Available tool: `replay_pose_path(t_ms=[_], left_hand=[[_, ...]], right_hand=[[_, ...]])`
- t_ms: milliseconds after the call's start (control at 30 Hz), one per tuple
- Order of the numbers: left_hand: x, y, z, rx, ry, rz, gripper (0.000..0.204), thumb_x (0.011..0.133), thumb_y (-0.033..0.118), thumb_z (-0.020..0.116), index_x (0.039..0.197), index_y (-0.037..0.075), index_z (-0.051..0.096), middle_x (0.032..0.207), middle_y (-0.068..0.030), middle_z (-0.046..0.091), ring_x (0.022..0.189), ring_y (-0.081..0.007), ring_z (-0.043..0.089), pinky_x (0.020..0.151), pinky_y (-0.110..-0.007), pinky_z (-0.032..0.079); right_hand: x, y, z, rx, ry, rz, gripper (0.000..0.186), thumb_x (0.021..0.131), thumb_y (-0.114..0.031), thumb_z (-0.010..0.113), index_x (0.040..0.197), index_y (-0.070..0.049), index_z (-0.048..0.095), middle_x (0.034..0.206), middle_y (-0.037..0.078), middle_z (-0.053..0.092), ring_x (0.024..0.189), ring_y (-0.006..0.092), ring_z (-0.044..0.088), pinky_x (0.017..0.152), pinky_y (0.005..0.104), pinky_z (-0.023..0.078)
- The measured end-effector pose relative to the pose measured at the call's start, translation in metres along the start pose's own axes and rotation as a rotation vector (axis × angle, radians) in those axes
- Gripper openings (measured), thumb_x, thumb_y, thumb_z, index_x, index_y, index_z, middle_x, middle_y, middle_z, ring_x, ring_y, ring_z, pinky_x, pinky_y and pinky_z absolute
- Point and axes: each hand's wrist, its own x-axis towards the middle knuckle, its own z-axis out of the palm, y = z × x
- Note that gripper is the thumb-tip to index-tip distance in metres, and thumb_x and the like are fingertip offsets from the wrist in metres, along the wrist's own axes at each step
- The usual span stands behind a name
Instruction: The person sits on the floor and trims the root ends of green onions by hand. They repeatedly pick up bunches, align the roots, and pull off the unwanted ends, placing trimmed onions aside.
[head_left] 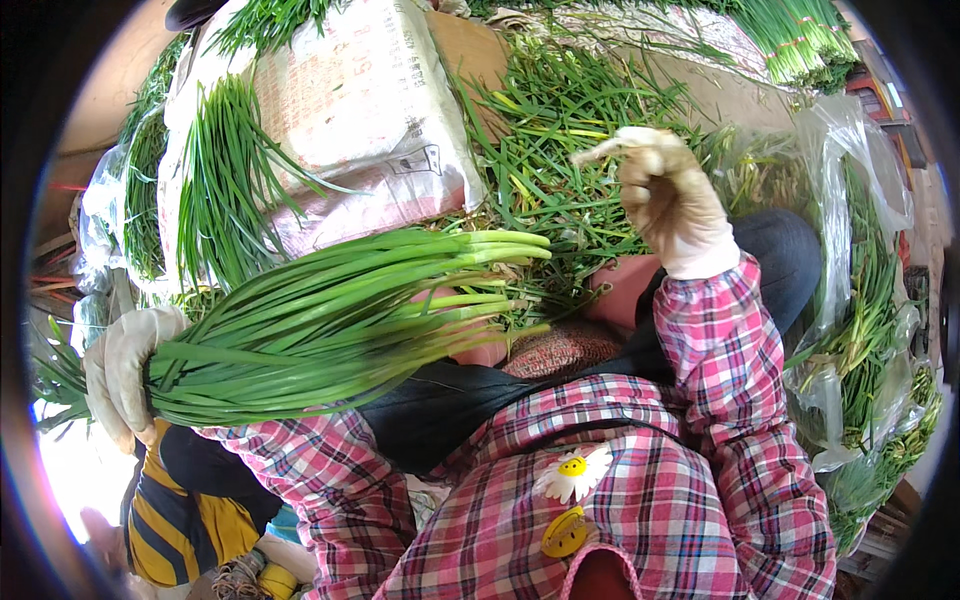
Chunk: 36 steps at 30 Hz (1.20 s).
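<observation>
My left hand (124,375), in a pale work glove, grips a thick bunch of garlic chives (330,330) near the leaf tips. The bunch lies across above my lap, its pale cut stem ends fanned out to the right. A few stems at its lower edge are blurred. On the right, my right hand (668,205) is raised in a soiled pale glove, apart from the bunch. Its index finger points left and the other fingers are loosely bent, with nothing visible in them. Loose green leaves (570,130) are heaped on the ground beyond it.
A block covered with a white woven sack (340,110) stands far left, chives (225,190) hanging over its edge. Tied chive bundles (795,45) lie far right. Clear plastic bags (850,200) of greens line the right side. A person in yellow-and-black clothing (190,515) is lower left.
</observation>
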Motion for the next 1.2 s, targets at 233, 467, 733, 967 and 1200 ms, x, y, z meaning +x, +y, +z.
replay_pose_path(t_ms=[233, 467, 733, 967, 1200], left_hand=[[0.003, 0.0, -0.021, -0.157, 0.012, -0.061, 0.01, 0.083, 0.003, 0.064, 0.082, 0.006, 0.073, 0.082, -0.009, 0.071, 0.076, -0.0132, 0.067, 0.062, -0.021, 0.05], [-0.047, 0.021, -0.014, 0.091, 0.613, 0.581, 0.013, 0.073, -0.008, 0.063, 0.08, 0.002, 0.067, 0.078, -0.0096, 0.067, 0.072, -0.0187, 0.065, 0.072, -0.028, 0.053], [-0.086, 0.062, 0.003, 0.196, 1.259, 0.256, 0.024, 0.068, -0.011, 0.054, 0.073, 0.013, 0.054, 0.077, 0.0016, 0.054, 0.078, -0.0099, 0.054, 0.083, -0.025, 0.043], [-0.094, 0.045, 0.001, 1.053, 1.486, 0.204, 0.01, 0.074, 0.001, 0.053, 0.083, 0.002, 0.058, 0.087, -0.0049, 0.06, 0.084, -0.0145, 0.056, 0.09, -0.03, 0.044], [-0.083, 0.03, 0.003, 0.35, 1.289, 0.435, 0.013, 0.072, -0.002, 0.056, 0.084, 0.004, 0.056, 0.079, -0.004, 0.056, 0.078, -0.0141, 0.055, 0.082, -0.03, 0.047]], right_hand=[[0.009, 0.063, 0.006, -0.331, -0.573, 0.251, 0.048, 0.096, -0.031, 0.053, 0.131, 0.001, 0.05, 0.119, 0.002, 0.059, 0.107, 0.0103, 0.053, 0.094, 0.0246, 0.041], [0.007, 0.091, -0.004, -0.654, -0.573, 0.211, 0.046, 0.091, -0.034, 0.063, 0.124, -0.002, 0.054, 0.118, 0.011, 0.064, 0.107, 0.0198, 0.06, 0.092, 0.0315, 0.047], [-0.004, 0.054, 0.029, -0.558, -0.414, 0.224, 0.033, 0.087, -0.013, 0.061, 0.117, 0.0, 0.061, 0.098, 0.011, 0.068, 0.08, 0.0159, 0.062, 0.074, 0.0265, 0.051], [-0.006, -0.014, -0.01, -0.297, -0.584, 0.32, 0.022, 0.086, -0.012, 0.062, 0.101, 0.004, 0.068, 0.099, 0.018, 0.07, 0.072, 0.0185, 0.064, 0.058, 0.023, 0.047], [-0.004, 0.003, -0.014, -1.185, -0.237, -0.136, 0.035, 0.08, -0.002, 0.067, 0.115, -0.009, 0.067, 0.116, 0.008, 0.062, 0.111, 0.0204, 0.057, 0.098, 0.0334, 0.044]])
